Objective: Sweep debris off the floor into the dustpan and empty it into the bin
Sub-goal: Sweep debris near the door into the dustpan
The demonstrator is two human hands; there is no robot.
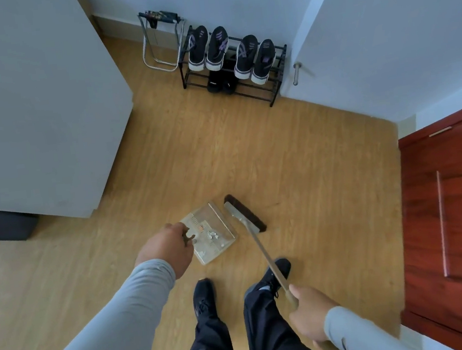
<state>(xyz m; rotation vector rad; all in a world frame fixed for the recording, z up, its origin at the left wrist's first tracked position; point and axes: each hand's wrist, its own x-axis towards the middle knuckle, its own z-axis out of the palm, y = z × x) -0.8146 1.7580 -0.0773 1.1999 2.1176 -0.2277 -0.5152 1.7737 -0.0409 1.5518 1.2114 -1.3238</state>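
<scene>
A clear plastic dustpan (215, 222) rests on the wooden floor in front of my feet. Small white and orange scraps of debris (211, 235) lie inside it. My left hand (168, 250) is shut on the dustpan's handle at its near left side. A broom (243, 212) with a dark bristle head and a silver bar stands on the floor just right of the dustpan's open edge. Its long tan handle slants back toward me, and my right hand (310, 313) grips it low near the end.
A black shoe rack (273, 90) with several sneakers stands against the far wall, beside a folded metal stool (157, 44). A white cabinet (40, 109) fills the left, a white door with a handle (296, 74) the right, and a red wooden door (455, 208) the near right. No bin is visible.
</scene>
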